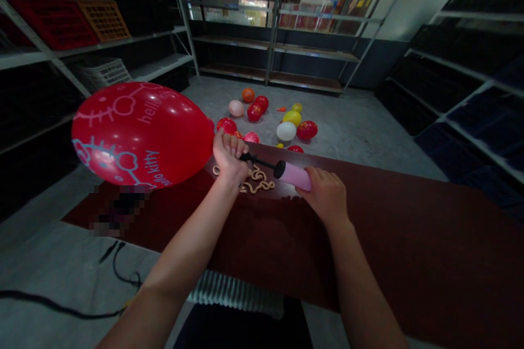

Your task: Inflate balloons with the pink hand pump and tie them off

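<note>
A big red balloon (141, 133) with white and blue cartoon print floats at the left, fully blown up. My left hand (229, 155) is closed in a fist around its neck and the black nozzle (257, 162) of a hand pump. My right hand (325, 193) is wrapped round the pump's pink barrel (295, 175). Both hands hover just over a dark red table (409, 251). Under the nozzle lies a small heap of pale rubber bands (257, 180).
Several inflated balloons (286, 131), red, yellow, white, pink and orange, lie on the grey floor beyond the table. Metal shelving (49, 54) with crates lines the left, back and right walls. Black cables (118, 272) run across the floor at lower left.
</note>
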`<state>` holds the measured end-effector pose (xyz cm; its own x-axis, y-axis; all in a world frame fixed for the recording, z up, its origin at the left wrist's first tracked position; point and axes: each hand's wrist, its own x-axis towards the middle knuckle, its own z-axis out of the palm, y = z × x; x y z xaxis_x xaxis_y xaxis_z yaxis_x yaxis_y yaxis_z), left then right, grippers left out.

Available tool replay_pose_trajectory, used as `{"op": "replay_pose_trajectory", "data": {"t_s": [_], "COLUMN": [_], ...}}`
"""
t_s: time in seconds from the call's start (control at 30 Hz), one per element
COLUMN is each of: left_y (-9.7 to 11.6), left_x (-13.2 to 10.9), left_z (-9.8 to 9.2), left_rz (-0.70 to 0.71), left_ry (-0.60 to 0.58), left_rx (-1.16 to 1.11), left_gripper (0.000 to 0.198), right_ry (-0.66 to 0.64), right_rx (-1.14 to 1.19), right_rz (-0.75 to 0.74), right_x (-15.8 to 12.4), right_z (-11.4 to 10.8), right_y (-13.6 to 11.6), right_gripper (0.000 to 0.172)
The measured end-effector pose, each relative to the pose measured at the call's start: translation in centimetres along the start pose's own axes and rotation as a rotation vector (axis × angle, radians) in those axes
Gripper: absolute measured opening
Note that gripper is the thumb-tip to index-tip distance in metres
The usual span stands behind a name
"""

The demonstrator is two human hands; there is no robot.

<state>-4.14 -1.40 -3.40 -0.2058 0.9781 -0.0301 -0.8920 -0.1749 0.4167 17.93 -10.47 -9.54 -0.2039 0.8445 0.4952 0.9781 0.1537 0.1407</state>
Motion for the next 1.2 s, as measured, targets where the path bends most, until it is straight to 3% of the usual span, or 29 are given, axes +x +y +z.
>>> {"op": "replay_pose_trajectory", "data": {"t_s": [0.27,0.57,0.87,1.2], "left_y": [-2.8,-2.2,-0.7,1.2], "left_x": [-2.5,-0.4,1.7,3.4], "left_z": [0.7,-0.2,-1.1,-1.9], "left_rz": [-0.085,-0.113,-0.058,-0.040], "left_ry": [-0.030,0.052,0.098,0.147], "left_rx": [0.043,0.063,0.012,-0.068], "left_gripper": [0.057,0.053,0.046,0.045], "right_ry": [-0.046,-0.035,-0.011,0.050], "right_rx": [0.068,0.111,0.001,-0.139], "right_rz": [0.095,0.083,0.084,0.123], "right_x": [0.3,0.7,0.6,-0.5], "right_z": [-0.6,1.0,2.4,2.2], "right_y": [-3.1,-2.7,-0.6,2.9], "right_gripper": [0.027,0.031,0.037,0.034]}}
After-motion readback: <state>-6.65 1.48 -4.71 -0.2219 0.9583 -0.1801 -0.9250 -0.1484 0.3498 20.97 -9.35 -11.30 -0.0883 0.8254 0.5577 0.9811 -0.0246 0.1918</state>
